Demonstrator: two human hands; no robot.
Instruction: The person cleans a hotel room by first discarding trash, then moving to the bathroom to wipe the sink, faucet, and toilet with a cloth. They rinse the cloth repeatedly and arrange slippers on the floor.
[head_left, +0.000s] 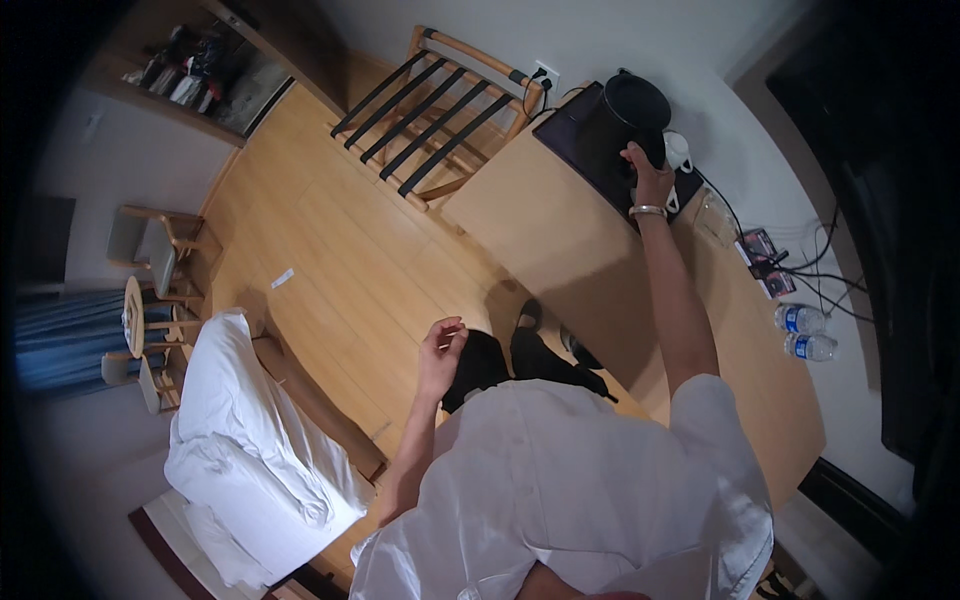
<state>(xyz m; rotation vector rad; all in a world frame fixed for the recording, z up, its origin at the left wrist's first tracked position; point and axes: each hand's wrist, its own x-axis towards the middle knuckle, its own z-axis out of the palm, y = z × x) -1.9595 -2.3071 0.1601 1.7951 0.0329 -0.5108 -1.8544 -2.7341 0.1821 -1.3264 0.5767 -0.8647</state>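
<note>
My right hand (651, 178), with a bangle at the wrist, is closed around the handle of a black electric kettle (636, 101). The kettle is over a dark tray (570, 131) at the far end of the wooden desk (517, 199); whether its base touches the tray I cannot tell. Just right of the kettle is a white cup (676, 150), and a second white handle shows partly behind my wrist. My left hand (441, 356) hangs in front of my body over the floor, fingers loosely bent, holding nothing.
A strapped wooden luggage rack (442, 112) stands beyond the desk, near a wall socket with plugs (546, 75). Cables, a small box (765, 262) and two water bottles (806, 334) line the desk's wall side. Leftward are a bed (247, 450) and chairs (150, 244).
</note>
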